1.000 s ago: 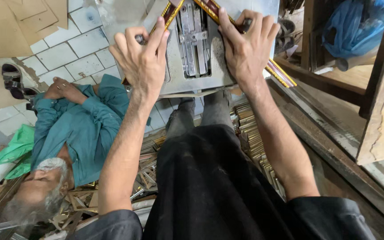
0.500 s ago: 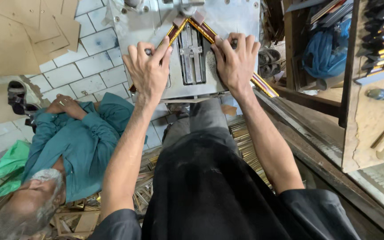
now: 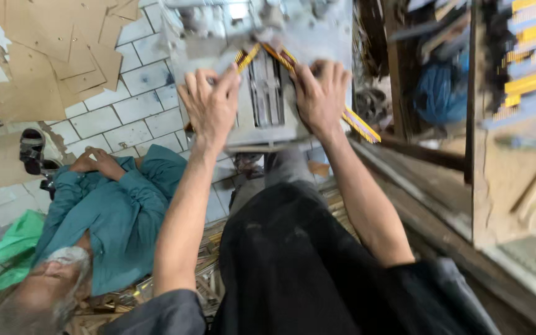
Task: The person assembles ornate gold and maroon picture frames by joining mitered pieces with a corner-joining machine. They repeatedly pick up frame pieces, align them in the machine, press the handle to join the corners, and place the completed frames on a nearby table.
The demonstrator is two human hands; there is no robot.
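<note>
The left hand (image 3: 211,107) lies flat, fingers spread, pressing a striped yellow strip (image 3: 247,58) onto the grey metal plate (image 3: 243,124) near its left edge. The right hand (image 3: 321,94) does the same on a second strip (image 3: 360,124), which runs from the plate's top middle past its right edge. The two strips meet in a point above the slotted clamp (image 3: 267,87) between the hands. Neither hand grips; both hold down with open palms. The strips look thin, light and stiff, best steadied by pressing close to the joint. Against half a second ago, the view has swung left and blurred; the hands stay put. A person in teal (image 3: 116,217) lies on the floor beside.
</note>
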